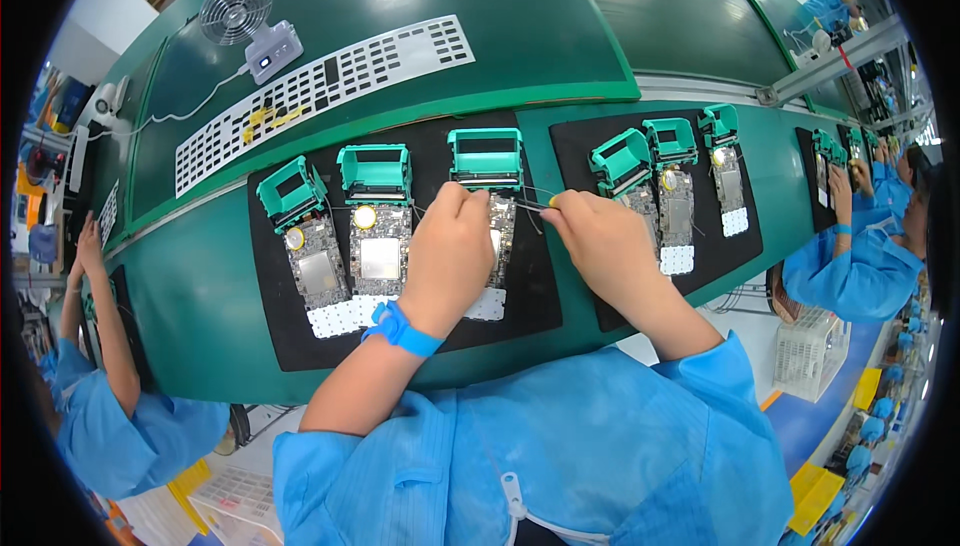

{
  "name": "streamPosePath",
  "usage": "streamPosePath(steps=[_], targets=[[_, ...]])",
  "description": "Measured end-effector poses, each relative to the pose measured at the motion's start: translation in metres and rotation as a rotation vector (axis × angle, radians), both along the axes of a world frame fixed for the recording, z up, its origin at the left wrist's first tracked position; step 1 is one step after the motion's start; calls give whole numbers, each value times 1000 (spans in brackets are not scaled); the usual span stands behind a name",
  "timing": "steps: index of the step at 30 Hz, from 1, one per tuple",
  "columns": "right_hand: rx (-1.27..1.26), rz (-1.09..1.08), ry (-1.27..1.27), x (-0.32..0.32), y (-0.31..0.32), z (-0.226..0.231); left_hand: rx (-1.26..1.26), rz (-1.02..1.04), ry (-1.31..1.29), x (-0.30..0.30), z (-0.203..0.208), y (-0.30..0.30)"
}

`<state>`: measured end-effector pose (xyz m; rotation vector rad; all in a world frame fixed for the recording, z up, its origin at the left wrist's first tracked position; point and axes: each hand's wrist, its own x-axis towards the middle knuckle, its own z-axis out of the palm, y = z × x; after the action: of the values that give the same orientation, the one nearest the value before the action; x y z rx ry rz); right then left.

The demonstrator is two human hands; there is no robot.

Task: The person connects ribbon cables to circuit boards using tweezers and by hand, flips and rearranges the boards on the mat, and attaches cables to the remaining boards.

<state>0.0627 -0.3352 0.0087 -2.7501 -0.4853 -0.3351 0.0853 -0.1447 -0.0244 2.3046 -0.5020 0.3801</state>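
Note:
My left hand, with a blue wrist strap, is closed over the upper part of a circuit board. It covers much of that board, and whatever its fingertips pinch is hidden. A teal plastic frame is attached at the board's far end. From the right, my right hand pinches slim tweezers, their tips pointing left to the joint between frame and board. Something small and yellow shows at its fingertips. Thin wires stick out beside the joint.
Two similar boards with teal frames lie left on the black mat. More boards rest on a second mat. Behind stand a punched white sheet and a small fan. Co-workers sit at both sides.

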Motion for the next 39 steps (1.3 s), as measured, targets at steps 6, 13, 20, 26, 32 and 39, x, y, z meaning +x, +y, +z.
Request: streamPosePath(steps=[6,13,20,26,32,39], targets=[[104,-62,-52,12,17,-27,-35,-11,-29,1,-1,-2],[348,-56,56,14,17,-25,-148,38,-40,8,-7,0],[427,-54,170,12,12,-19,-203,-1,-26,10,-8,1],[477,-90,290,11,8,-17,-26,-62,-187,8,-6,-2],[483,-163,400,11,5,-12,45,-60,-222,6,-5,-3],[439,-101,300,12,9,-16,158,-71,-190,1,-1,-3]])
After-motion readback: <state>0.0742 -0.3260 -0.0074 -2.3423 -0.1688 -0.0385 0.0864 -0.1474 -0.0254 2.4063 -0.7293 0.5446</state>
